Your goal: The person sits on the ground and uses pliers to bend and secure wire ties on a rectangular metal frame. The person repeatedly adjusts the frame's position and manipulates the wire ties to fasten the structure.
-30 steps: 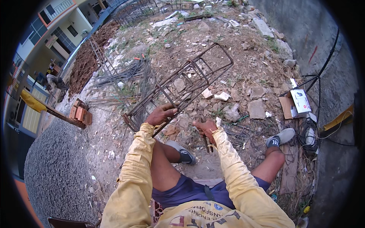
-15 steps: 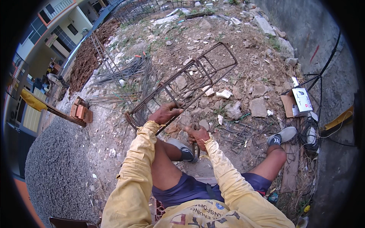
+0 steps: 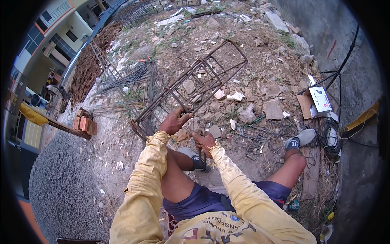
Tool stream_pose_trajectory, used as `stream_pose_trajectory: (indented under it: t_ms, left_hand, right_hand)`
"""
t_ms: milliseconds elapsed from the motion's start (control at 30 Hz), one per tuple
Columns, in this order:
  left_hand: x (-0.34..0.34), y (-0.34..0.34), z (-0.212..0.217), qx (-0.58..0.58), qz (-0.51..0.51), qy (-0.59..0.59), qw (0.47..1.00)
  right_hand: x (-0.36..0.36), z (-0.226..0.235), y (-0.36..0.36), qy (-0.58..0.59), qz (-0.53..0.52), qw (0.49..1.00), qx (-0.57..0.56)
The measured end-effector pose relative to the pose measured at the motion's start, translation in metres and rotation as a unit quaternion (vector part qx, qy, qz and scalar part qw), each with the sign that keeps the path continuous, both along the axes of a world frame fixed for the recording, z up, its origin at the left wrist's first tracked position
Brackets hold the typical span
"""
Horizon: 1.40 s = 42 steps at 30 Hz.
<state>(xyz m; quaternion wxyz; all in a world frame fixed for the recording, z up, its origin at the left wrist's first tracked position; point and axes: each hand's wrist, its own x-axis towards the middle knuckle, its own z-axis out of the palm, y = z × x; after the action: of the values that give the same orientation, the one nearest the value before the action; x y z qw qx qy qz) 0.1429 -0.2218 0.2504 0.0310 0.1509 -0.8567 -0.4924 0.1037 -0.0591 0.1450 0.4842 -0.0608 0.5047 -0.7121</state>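
Observation:
A rusty rebar cage (image 3: 211,65) of long bars and rectangular stirrups slants from beside my left leg up toward the far right. My left hand (image 3: 175,121) is closed on a bar near its lower end, thumb and fingers round the steel. Just right of it and nearer to me, my right hand (image 3: 204,144) grips dark metal pincers (image 3: 202,157), their handles pointing down below the fist. The jaws sit close to the cage's near side, but I cannot make out whether they touch a wire.
Loose rebar (image 3: 130,79) lies in a pile at the left. Bricks (image 3: 85,123) stand stacked above a grey gravel heap (image 3: 61,179). Several small bent bars (image 3: 254,140) lie right of my hands. An opened cardboard box (image 3: 319,101) and coiled cable (image 3: 330,136) are by the wall.
My right hand has moved slightly left and up with the pincers, nearer my left hand. The cage has shifted a little left and down in view, my left hand still on it.

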Motion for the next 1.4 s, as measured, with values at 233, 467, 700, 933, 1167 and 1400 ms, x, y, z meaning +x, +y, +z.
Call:
stream_pose_trajectory:
  t_ms: [233,467,700,933,1167,1400]
  left_hand:
    - [-0.004,-0.005,0.003,-0.003,-0.007,-0.021,1.000]
    - [0.002,-0.004,0.003,-0.028,-0.024,-0.021,0.999]
    - [0.003,-0.008,0.008,0.090,-0.030,-0.085,0.992]
    - [0.005,-0.013,0.004,0.175,-0.032,-0.073,0.981]
    - [0.005,-0.008,0.009,0.094,-0.020,-0.088,0.991]
    - [0.004,0.002,0.007,0.075,0.002,-0.046,0.996]
  right_hand:
    - [0.011,-0.007,-0.017,0.066,-0.037,0.997,-0.030]
    - [0.019,0.000,-0.005,0.088,-0.081,0.992,-0.043]
    - [0.012,-0.028,-0.020,0.199,-0.021,0.978,0.052]
    - [0.009,-0.035,-0.003,0.150,-0.084,0.985,-0.014]
    - [-0.037,-0.009,0.032,0.362,-0.074,0.925,0.092]
    - [-0.126,0.067,0.039,0.517,0.036,0.818,0.251]
